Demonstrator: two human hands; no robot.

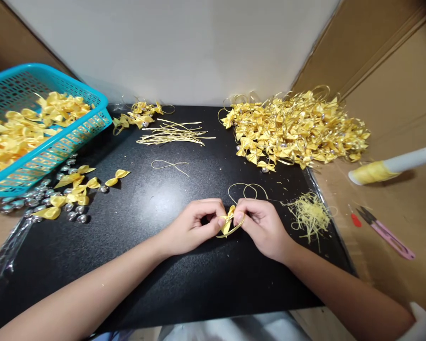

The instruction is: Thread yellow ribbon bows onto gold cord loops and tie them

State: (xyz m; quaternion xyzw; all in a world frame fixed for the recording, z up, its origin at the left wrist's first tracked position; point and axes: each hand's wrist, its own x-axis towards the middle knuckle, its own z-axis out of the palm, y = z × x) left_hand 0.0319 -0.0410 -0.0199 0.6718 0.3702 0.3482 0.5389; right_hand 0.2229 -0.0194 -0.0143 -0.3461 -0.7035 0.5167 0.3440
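Between my two hands, low over the black board, is a yellow ribbon bow (227,221) with a gold cord loop (231,233) hanging below it. My left hand (202,225) pinches the bow's left side between thumb and forefinger. From the right, my right hand (261,226) pinches the bow and the cord, its other fingers curled in. Whether a bell sits on this bow is hidden by the fingers. A thin yellow thread (248,185) curls over the board just beyond the hands, trailing toward a tangle of thread scraps (310,215).
A turquoise basket (102,102) of yellow bows stands left, with silver bells (71,215) and loose bows below it. Gold cord lengths (173,133) lie at the back. Finished bows form a large pile (287,128). Pink thread snips (394,239), a red needle threader (355,220) and a thread-wound tube (383,169) lie right.
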